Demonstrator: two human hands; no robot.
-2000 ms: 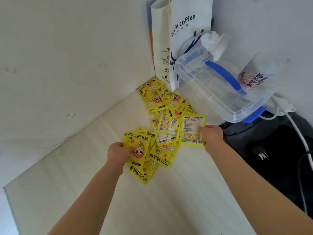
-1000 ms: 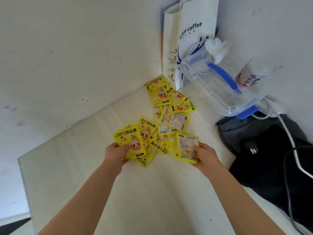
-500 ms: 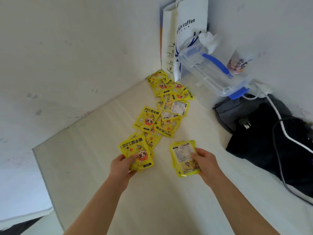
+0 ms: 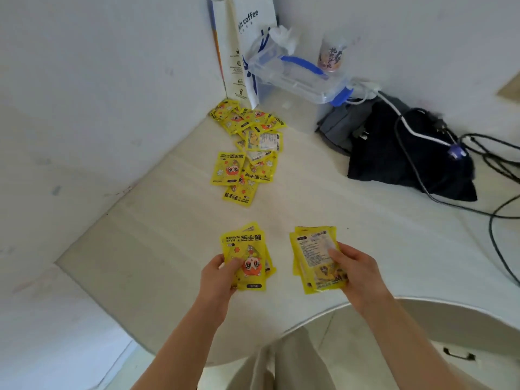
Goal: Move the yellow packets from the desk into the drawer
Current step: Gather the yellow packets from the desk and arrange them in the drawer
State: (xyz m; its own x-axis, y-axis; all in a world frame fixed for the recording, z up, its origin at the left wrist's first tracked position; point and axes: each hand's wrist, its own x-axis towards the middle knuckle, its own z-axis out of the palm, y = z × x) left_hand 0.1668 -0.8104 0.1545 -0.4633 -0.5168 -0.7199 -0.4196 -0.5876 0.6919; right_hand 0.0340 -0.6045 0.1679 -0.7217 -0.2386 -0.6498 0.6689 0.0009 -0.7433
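My left hand (image 4: 218, 275) grips a small stack of yellow packets (image 4: 247, 256), cartoon face up, above the near part of the desk (image 4: 157, 243). My right hand (image 4: 356, 270) grips another small stack of yellow packets (image 4: 316, 256), printed back side up. Both stacks are lifted near the desk's curved front edge. Several more yellow packets (image 4: 247, 147) lie scattered on the desk toward the far corner. A drawer front with a dark handle (image 4: 458, 356) shows below the desk edge at the lower right; whether it is open I cannot tell.
A white coffee paper bag (image 4: 242, 38) stands in the corner against the walls. Next to it sit a clear plastic box with blue clips (image 4: 298, 77) and a cup (image 4: 330, 56). Dark clothing (image 4: 405, 161) and cables (image 4: 495, 170) cover the desk's right side.
Both hands have pulled back from the scattered pile toward the desk's front edge, each carrying a stack of packets. The view has tilted down, showing the desk edge and the drawer front.
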